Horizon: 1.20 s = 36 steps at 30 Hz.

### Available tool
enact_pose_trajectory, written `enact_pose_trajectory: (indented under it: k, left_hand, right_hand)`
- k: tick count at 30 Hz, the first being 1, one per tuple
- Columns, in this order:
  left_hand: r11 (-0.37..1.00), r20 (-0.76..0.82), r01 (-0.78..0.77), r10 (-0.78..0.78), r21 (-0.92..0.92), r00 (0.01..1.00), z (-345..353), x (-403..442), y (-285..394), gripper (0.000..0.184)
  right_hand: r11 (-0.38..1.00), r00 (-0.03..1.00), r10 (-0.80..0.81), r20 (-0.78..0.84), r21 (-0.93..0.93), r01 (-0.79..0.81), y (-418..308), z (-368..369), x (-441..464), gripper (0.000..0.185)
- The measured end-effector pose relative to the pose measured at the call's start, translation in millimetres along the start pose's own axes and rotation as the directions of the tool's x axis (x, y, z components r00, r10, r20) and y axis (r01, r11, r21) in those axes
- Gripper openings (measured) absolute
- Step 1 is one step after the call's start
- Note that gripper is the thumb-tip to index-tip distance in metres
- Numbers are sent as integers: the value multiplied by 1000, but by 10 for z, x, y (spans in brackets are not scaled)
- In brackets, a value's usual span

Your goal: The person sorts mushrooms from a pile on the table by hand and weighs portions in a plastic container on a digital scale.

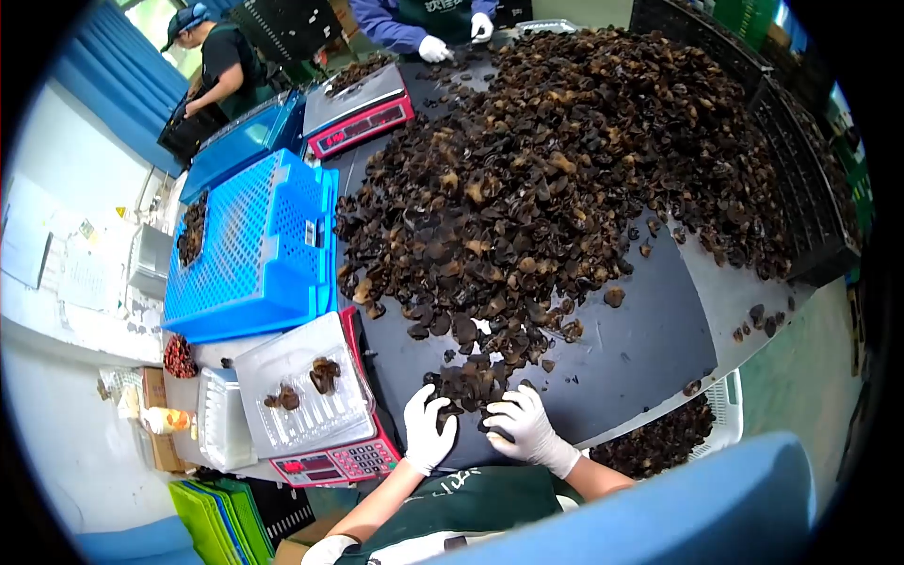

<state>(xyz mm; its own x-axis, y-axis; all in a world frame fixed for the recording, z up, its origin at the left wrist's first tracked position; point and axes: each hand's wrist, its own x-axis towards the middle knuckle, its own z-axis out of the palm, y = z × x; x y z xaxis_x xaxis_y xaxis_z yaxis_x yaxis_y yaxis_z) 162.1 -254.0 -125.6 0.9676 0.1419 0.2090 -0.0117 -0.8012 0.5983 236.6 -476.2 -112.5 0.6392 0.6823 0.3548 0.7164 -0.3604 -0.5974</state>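
My left hand (428, 431), in a white glove, rests at the left side of a small heap of dark wood ear mushrooms (474, 381). Its fingers are apart and curve toward the pieces, touching the heap's edge. Opposite it, my right hand (529, 430), gloved too, lies at the heap's right side with fingers spread and bent over dark pieces. Some fingertips are hidden among the mushrooms. The small heap joins a very large pile of mushrooms (565, 160) on the dark table mat (650, 330).
Left of me, a red scale (353, 461) carries a clear plastic tray (306, 381) with two mushroom clumps. Beyond stand a blue crate (250, 250) and another scale (363, 122). A white basket (725, 414) of mushrooms sits lower right. Two people work across and at far left.
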Motion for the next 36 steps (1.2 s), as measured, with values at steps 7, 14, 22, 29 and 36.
enact_pose_trajectory:
  k: [7,14,22,29,36]
  left_hand:
    - [988,-49,117,-123,-102,991,-119,-40,98,54]
    - [996,-177,89,-86,11,980,-118,204,73,35]
    - [998,-32,33,-31,47,999,199,1002,-137,17]
    - [998,91,57,-57,-5,994,328,1010,-315,12]
    - [753,59,-192,293,-629,954,130,825,871,16]
  right_hand:
    - [991,946,121,-301,89,-99,211,-149,483,19]
    - [984,976,121,181,-149,-95,82,-54,571,32]
    - [967,968,205,144,122,-222,141,-303,632,24]
    - [942,936,334,-113,0,-336,391,-707,489,16]
    - [788,803,402,-440,-281,-548,520,-1533,202,18]
